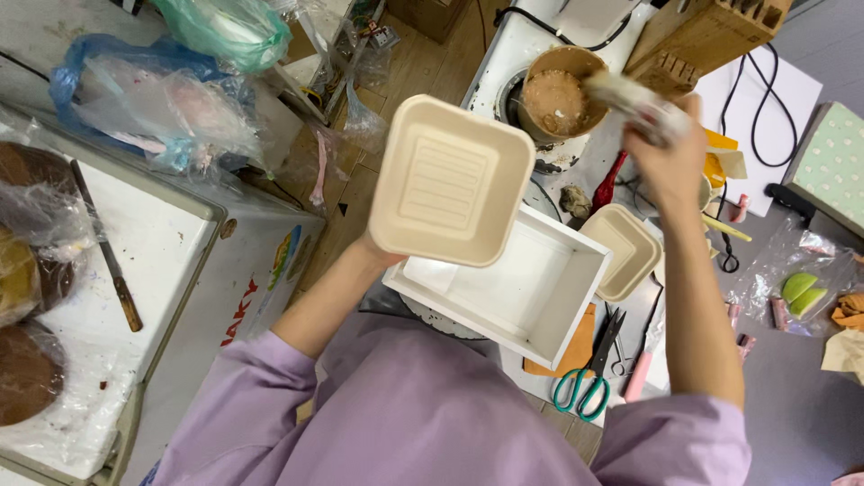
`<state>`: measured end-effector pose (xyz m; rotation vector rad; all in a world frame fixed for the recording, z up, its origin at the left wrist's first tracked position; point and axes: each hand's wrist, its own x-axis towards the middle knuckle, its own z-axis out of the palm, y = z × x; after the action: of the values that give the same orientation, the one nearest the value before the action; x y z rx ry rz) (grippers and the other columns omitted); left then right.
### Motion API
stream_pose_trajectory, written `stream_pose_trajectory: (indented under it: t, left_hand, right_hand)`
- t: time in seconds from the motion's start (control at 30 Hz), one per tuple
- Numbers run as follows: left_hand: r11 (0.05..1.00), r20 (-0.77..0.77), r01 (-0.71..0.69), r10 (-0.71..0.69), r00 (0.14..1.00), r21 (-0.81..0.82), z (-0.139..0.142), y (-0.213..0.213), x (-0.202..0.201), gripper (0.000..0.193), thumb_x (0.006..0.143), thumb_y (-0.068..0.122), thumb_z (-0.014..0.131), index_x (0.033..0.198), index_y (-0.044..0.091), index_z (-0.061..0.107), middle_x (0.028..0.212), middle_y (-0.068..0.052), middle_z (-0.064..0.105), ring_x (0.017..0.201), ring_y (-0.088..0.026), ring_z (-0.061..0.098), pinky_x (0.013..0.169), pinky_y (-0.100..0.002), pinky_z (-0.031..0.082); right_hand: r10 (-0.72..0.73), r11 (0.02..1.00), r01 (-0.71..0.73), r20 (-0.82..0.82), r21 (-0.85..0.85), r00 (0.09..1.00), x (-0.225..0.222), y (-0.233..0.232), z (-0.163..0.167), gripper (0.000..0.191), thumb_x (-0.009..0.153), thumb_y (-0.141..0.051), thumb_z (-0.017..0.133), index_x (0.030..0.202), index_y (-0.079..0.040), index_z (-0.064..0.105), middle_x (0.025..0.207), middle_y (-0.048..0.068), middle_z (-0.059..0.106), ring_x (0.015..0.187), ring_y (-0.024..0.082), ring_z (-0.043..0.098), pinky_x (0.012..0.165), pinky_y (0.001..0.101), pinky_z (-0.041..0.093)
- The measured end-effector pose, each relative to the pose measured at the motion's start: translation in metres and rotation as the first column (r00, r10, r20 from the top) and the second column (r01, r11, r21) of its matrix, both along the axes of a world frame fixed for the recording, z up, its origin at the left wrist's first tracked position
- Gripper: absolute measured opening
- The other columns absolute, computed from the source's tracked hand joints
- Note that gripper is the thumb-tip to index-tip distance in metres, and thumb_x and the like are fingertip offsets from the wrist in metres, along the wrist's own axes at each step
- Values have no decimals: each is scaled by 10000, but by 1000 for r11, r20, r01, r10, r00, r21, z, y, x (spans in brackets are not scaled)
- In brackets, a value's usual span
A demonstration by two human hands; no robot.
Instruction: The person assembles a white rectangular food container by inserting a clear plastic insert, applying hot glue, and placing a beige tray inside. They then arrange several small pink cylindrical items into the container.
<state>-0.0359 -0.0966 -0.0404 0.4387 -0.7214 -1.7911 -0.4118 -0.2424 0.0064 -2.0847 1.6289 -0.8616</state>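
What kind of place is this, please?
Probably a small food or cake workshop: the left hand holds a beige takeaway box, with a tub of batter, knife block and wrapped brown cakes nearby.

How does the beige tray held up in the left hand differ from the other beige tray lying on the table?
The held tray is lifted in the air by the left hand; the lying tray rests on the table beside the white box. The held tray shows its ribbed underside to the camera; the lying tray shows a plain face. The held tray looks larger, being nearer the camera. Both are beige, square and round-cornered.
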Motion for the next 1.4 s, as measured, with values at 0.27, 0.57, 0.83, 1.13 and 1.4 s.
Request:
stream_pose_trajectory:
  t: [0.27,0.57,0.83,1.13,1.4]
  left_hand:
    - [966,155,257,-251,956,-22,30,-40,-50,852,1008,719,330,1561,75,401,1474,-160,582,1333,-247,617,1118,-416,539]
    - [891,276,454,-429,860,-30,55,-31,-86,884,1023,713,307,1551,16,430,1444,-187,610,1344,-261,615,1140,-382,503]
    - [892,325,451,-429,843,6,56,-27,-90,862,1017,703,307,1551,36,418,1443,-176,602,1347,-258,604,1145,-381,487]
    - [911,335,412,-393,856,16,50,-27,-93,865,1023,702,329,1557,27,418,1435,-170,600,1329,-241,595,1127,-381,489]
    - [903,300,428,-404,864,-18,54,-28,-95,856,1025,693,284,1574,43,378,1476,-182,582,1369,-247,585,1155,-383,488]
  right_hand:
    - [273,945,-238,142,-225,951,3,120,95,559,926,-604,659,1038,-57,627,882,27,649,794,160,637,671,295,483]
    - [202,889,-257,-180,-378,963,11,152,116,736,838,-774,589,873,-42,646,791,69,563,768,260,501,777,374,375]
    - [208,878,-266,-182,-397,961,9,158,113,740,861,-782,569,855,-44,633,761,58,524,736,252,473,809,380,366]
    - [282,858,-342,-205,-384,937,18,168,120,721,819,-793,566,724,-80,531,704,43,470,699,246,449,741,388,321]
    - [360,843,-423,-236,-331,903,34,178,128,698,704,-785,627,601,-103,518,593,36,466,582,231,428,665,403,313]
